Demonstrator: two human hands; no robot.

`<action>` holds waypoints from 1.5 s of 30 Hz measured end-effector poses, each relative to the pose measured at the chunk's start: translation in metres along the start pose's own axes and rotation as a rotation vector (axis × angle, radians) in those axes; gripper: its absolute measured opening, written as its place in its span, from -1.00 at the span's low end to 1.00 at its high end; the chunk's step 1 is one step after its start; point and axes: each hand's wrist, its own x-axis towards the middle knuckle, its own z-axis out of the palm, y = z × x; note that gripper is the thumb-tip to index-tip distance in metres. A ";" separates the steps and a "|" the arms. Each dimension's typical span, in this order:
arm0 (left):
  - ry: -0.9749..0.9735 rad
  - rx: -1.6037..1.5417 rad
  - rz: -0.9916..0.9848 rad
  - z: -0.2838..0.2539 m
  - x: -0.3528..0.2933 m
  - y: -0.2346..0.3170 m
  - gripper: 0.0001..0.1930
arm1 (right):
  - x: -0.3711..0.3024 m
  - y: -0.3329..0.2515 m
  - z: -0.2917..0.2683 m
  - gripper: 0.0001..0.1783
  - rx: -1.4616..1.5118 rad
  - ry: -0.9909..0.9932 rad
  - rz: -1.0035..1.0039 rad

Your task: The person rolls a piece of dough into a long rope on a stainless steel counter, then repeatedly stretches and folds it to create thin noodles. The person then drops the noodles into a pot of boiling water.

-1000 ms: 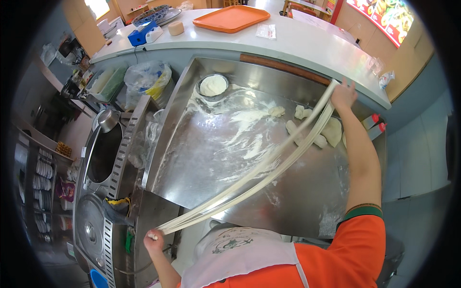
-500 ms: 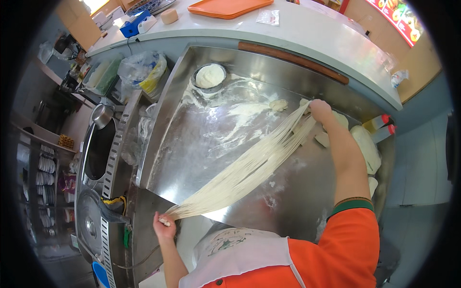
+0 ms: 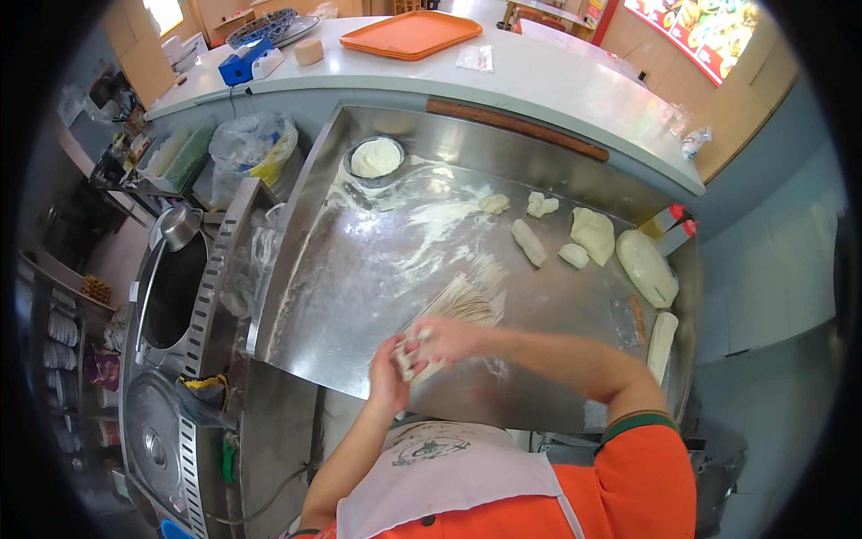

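A bundle of hand-pulled noodles (image 3: pixel 458 304) lies doubled over on the floured steel worktop (image 3: pixel 346 296), its looped part pointing away from me. Its dough ends are gathered at the near side, between my two hands. My left hand (image 3: pixel 389 375) is closed around these ends by the worktop's front edge. From the right, my right hand (image 3: pixel 447 340) meets it, fingers curled on the same ends and slightly blurred; its exact grip is partly hidden.
A bowl of flour (image 3: pixel 377 158) stands at the back left. Along the right lie dough pieces (image 3: pixel 593 235), a large dough lump (image 3: pixel 646 268) and red-capped bottles (image 3: pixel 669 225). A rolling pin (image 3: pixel 516 128) rests along the back edge. A pot with a ladle (image 3: pixel 180 229) is at left.
The noodles were stretched diagonally between my widely spread hands. Now my right hand has come down and left to meet my left hand, and the strands lie folded on the worktop.
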 end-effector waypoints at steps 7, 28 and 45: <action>-0.319 0.116 -0.197 -0.009 -0.019 0.018 -0.49 | 0.032 0.079 0.068 -0.70 -0.105 0.478 -0.150; -0.023 -0.154 -0.440 0.007 0.037 -0.019 -0.74 | -0.019 0.080 0.078 -0.58 -1.096 0.518 -0.280; 0.067 -0.238 -0.131 0.112 -0.011 0.100 -0.76 | 0.080 0.143 0.024 0.04 -0.172 -0.072 -0.143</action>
